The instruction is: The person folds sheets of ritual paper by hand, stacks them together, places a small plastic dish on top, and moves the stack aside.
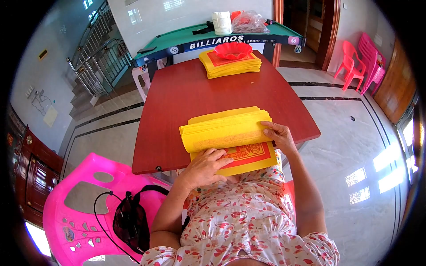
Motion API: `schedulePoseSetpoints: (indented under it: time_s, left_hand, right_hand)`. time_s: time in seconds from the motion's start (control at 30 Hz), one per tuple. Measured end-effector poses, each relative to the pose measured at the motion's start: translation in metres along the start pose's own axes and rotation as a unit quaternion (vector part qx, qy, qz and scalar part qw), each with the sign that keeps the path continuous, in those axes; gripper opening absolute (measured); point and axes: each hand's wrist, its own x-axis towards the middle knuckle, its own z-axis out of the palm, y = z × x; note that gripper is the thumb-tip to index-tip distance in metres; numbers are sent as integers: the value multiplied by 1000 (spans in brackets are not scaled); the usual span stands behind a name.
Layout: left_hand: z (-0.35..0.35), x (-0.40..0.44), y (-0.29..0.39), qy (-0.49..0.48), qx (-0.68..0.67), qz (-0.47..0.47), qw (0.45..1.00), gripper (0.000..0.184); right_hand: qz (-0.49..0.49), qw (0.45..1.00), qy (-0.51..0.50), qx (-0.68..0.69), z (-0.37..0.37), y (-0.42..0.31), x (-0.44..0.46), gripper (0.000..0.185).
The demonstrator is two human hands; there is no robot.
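Yellow paper sheets (226, 131) lie in a curled, folded-over stack at the near edge of the red-brown table (222, 95). Beneath the curl shows a sheet with a red printed panel (250, 153). My left hand (206, 166) rests on the lower left of that sheet, fingers spread and fingertips by the curl's lower edge. At the right end of the curled stack, my right hand (279, 133) pinches the paper edges between thumb and fingers. Farther back, a thick yellow paper stack (233, 68) carries a red scalloped dish (233, 50).
Behind the table stands a green billiard table (177, 39) with a white tub (222, 23) and a clear plastic bag (250, 22). A pink chair (80, 195) at the left holds a black bag (133, 221). Pink and red chairs (350, 62) stand at the back right.
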Motion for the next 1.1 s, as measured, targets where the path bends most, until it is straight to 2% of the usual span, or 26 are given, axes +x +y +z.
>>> schedulePoseSetpoints:
  time_s: [0.2, 0.27, 0.3, 0.37, 0.47, 0.8, 0.9, 0.97, 1.03, 1.1]
  left_hand:
    - [2, 0, -2, 9, 7, 8, 1000, 49]
    - [2, 1, -1, 42, 1, 27, 999, 35]
    - [2, 2, -1, 42, 0, 27, 999, 35]
    - [0, 3, -1, 36, -22, 30, 999, 21]
    - [2, 4, -3, 65, -29, 40, 997, 16]
    - [-3, 2, 0, 83, -14, 53, 995, 12]
    - [-17, -7, 1, 96, 4, 20, 995, 11]
    - [-29, -13, 2, 133, 23, -30, 990, 11]
    - [-35, -17, 0, 160, 27, -33, 986, 11]
    - [-39, -19, -2, 237, 36, -43, 970, 9]
  right_hand:
    - [10, 1000, -1, 6, 1, -2, 0, 25]
    - [4, 1000, 5, -13, 1, -3, -1, 25]
    - [4, 1000, 5, -13, 1, -2, -1, 25]
    - [5, 1000, 4, -4, 1, -1, 0, 25]
    - [21, 1000, 4, 2, 1, -3, -1, 25]
    - [31, 999, 4, 9, 0, 0, 0, 25]
    - [15, 1000, 3, 8, 0, 0, 0, 25]
    - [8, 1000, -8, 12, -1, 0, 0, 25]
    - [-16, 1000, -9, 15, -2, 8, 2, 25]
    - [-40, 999, -10, 17, -3, 11, 3, 25]
